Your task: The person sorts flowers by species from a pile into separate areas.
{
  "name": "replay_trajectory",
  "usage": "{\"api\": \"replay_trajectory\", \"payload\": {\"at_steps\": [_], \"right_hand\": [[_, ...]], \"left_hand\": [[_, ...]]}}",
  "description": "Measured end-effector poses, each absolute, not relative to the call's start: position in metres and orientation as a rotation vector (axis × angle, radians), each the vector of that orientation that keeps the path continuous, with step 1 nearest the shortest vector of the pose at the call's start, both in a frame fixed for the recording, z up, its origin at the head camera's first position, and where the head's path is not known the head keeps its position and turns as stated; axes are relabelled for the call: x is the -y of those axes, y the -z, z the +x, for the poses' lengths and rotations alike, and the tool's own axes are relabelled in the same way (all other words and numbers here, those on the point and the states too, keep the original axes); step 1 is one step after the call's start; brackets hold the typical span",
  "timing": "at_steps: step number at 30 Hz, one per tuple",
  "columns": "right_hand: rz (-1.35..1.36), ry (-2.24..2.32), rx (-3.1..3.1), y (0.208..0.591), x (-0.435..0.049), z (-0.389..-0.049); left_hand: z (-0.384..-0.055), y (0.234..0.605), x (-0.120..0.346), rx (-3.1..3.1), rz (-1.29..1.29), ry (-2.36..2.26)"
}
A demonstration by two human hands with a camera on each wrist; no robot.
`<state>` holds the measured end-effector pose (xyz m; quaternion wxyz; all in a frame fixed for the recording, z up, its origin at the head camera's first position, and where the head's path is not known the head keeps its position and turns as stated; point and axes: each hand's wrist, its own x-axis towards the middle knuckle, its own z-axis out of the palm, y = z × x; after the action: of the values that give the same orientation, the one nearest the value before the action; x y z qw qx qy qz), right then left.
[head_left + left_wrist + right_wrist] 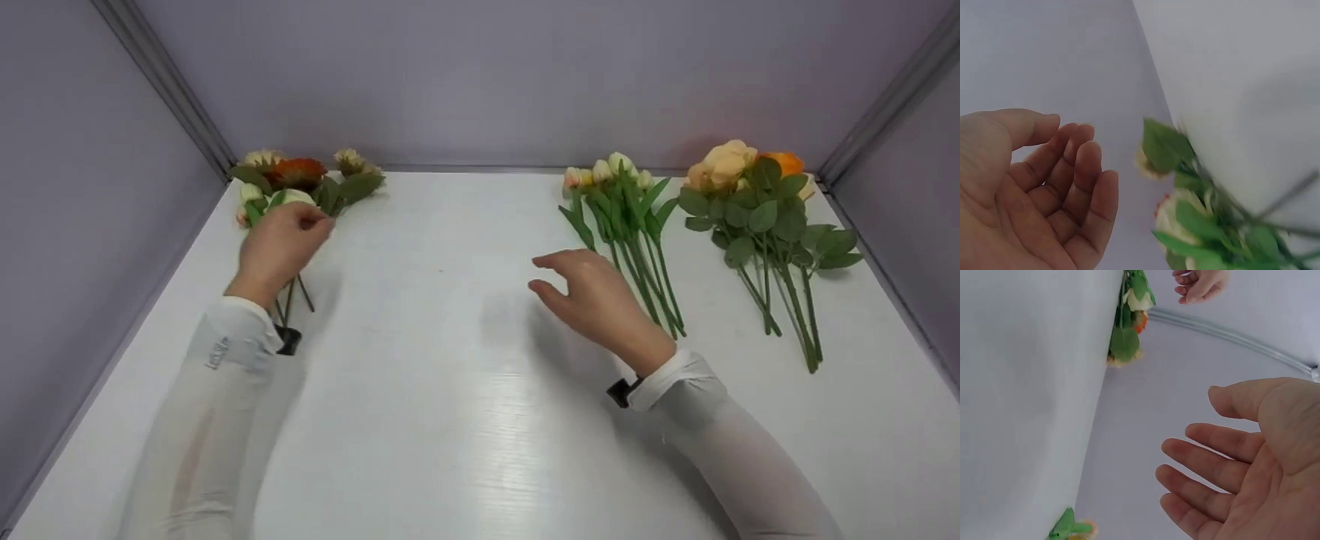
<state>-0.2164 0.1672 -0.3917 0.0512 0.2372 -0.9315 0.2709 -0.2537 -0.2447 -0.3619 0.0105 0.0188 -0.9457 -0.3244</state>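
The mixed bunch (pixel 298 174) lies on the left far part of the desk (pixel 420 360), an orange-red bloom among pale ones, stems pointing toward the person. The left hand (pixel 279 244) hangs over it, fingers (pixel 1100 197) loosely curled and holding nothing. To handle these flowers well, I would reach for bare stems below the leaves, keep the pinch light, and part any crossed stems before lifting, so that petals and neighbours stay undisturbed. The right hand (pixel 600 300) hovers near the tulips (pixel 624 214), its fingers spread and grasping nothing; held clear like this, it should not snag their stems. Farther right lie the roses (pixel 772 214), heads toward the back wall (pixel 495 82).

From the head view, the left hand seems to overlap a white bloom and its palm is hidden; the left wrist view reveals the empty palm, and the right wrist view a gap between hand and blooms. Only the head view takes in the roses.
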Motion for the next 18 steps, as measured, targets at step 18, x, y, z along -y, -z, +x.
{"api": "replay_trajectory", "payload": {"at_steps": [18], "right_hand": [[1.261,-0.573,2.711,0.410,-0.053,-0.189]], "left_hand": [[-0.252,0.413,0.350,3.010,0.538,1.031]]}}
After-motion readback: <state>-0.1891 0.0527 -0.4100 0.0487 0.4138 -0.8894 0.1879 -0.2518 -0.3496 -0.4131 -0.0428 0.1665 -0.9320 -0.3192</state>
